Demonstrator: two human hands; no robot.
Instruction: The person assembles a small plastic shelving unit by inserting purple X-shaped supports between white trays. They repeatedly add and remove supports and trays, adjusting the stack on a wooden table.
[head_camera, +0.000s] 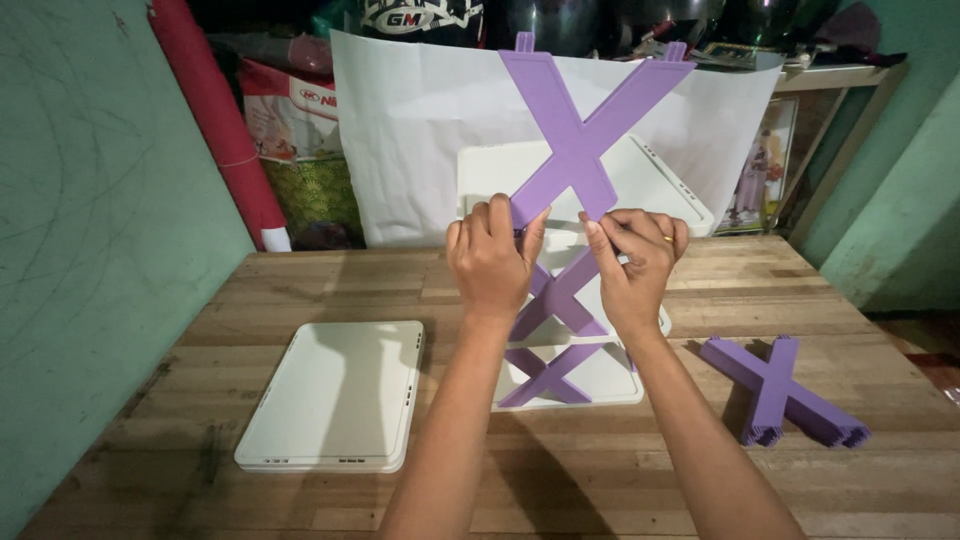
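Head view: on the desk (300, 290) a half-built shelf (575, 330) has two purple braces fitted; both hands' fingers clench the purple X-brace (580, 135) above it; white panels (335, 395) and spare braces (780, 390) remain unused.

White tray (335, 395) on wooden table (600, 480), red roll (215, 125), white sheet (410, 130), helmet (420, 18)

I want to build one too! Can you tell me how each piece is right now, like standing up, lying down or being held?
Top purple X piece: upright, held at its lower legs.
Left hand: gripping its left leg.
Right hand: gripping its right leg.
Half-built rack: standing, white shelves with purple X pieces between.
Spare white shelf: lying flat on the wooden table.
Stacked purple X pieces: lying flat, untouched.
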